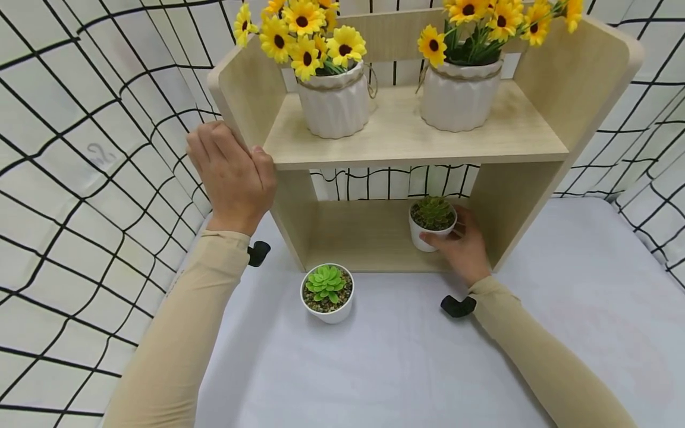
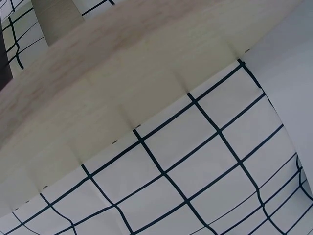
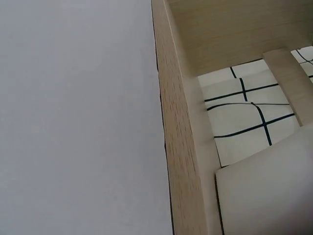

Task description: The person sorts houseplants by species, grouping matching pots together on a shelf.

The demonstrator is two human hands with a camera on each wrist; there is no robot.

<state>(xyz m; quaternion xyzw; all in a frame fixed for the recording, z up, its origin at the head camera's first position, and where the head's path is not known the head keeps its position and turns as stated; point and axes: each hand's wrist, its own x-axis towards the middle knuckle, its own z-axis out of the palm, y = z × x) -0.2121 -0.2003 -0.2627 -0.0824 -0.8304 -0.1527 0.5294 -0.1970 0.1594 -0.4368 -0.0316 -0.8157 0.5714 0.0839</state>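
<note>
A light wooden two-tier shelf [image 1: 369, 260] stands on a white surface. My left hand [image 1: 235, 178] grips the front edge of its left side panel; some fingertips are hidden. In the left wrist view a pale wooden panel [image 2: 146, 73] crosses close to the camera. On the lower tier, right of centre, my right hand [image 1: 464, 246] holds a white pot with a dark green succulent [image 1: 432, 215], thumb in front and fingers at its right side. Another white pot with a bright green succulent [image 1: 327, 291] stands in front of the shelf, left of centre, apart from both hands.
Two ribbed white pots of yellow flowers, a left one [image 1: 334, 104] and a right one [image 1: 461, 98], stand on the upper tier. Black grid netting [image 1: 96, 196] over white sheeting encloses the left, back and right. The white surface [image 1: 374, 368] extends in front.
</note>
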